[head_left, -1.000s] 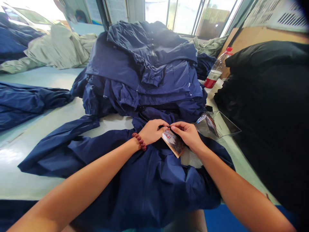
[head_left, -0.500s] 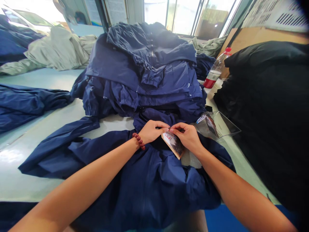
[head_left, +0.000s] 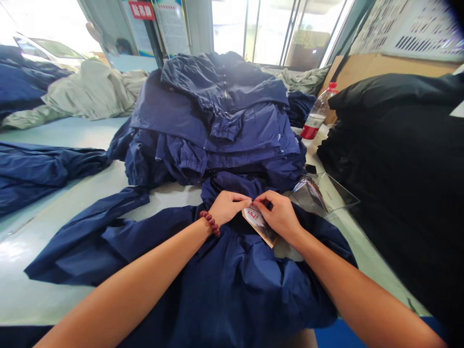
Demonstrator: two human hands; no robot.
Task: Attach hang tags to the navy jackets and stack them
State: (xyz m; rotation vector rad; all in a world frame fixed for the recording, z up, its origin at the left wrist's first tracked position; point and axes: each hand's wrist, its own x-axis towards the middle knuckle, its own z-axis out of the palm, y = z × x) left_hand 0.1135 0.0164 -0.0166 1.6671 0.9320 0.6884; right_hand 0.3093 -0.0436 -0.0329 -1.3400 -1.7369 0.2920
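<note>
A navy jacket (head_left: pixel 224 280) is spread over the table's near side and hangs past its front edge. Above its collar, my left hand (head_left: pixel 229 207) and my right hand (head_left: pixel 278 212) meet fingertip to fingertip, both pinched. Between them is the top of a printed hang tag (head_left: pixel 259 224), white with red marks and a dark picture, tilted down to the right. The small dark cord or fastener at the fingertips is mostly hidden. A dark red bead bracelet (head_left: pixel 210 223) circles my left wrist.
Navy jackets (head_left: pixel 217 106) are piled behind my hands. A clear open box (head_left: pixel 326 193) with tags stands to the right, near a red-capped bottle (head_left: pixel 314 116). Black garments (head_left: pixel 395 169) are heaped at the right edge; grey cloth (head_left: pixel 90 92) lies at the back left.
The view has tilted up slightly, so everything sits lower. My fingertips have drawn a little closer together at the tag's top; the jacket lies as before.
</note>
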